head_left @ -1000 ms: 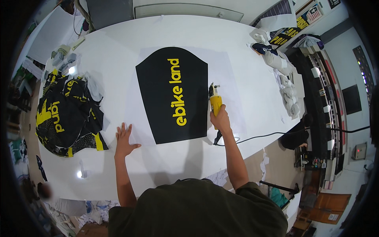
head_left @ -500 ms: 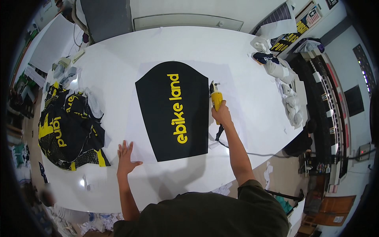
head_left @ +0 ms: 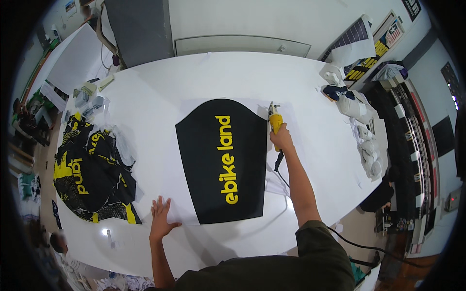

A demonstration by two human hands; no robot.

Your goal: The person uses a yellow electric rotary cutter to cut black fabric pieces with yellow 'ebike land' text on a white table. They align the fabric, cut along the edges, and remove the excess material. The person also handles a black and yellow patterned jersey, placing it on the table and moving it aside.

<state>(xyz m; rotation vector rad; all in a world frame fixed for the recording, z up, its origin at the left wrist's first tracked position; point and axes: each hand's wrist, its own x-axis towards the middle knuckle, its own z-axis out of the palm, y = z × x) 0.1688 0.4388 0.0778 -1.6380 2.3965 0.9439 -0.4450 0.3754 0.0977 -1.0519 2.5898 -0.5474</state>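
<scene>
My right hand (head_left: 281, 138) is closed around a yellow handheld electric cutter (head_left: 275, 121), its metal head beside the upper right corner of a black fabric panel (head_left: 204, 155) with yellow lettering. The panel lies flat on white sheet material (head_left: 160, 184) over the white table (head_left: 238, 75). My left hand (head_left: 163, 216) rests open, fingers spread and palm down, left of the panel's lower left corner. A black cord (head_left: 278, 161) runs from the cutter's back end toward me and off to the right.
Crumpled black-and-yellow fabric pieces (head_left: 87, 169) lie at the left. Pale bundles (head_left: 364, 140) line the table's right edge, beside a long dark machine (head_left: 412, 155). Other people are at the far left (head_left: 34, 121) and lower left (head_left: 60, 247). A grey panel (head_left: 136, 29) stands beyond the back edge.
My right hand has moved the cutter forward along the panel's right edge to its upper corner. The whole scene sits lower in the picture. My left hand stays spread on the surface.
</scene>
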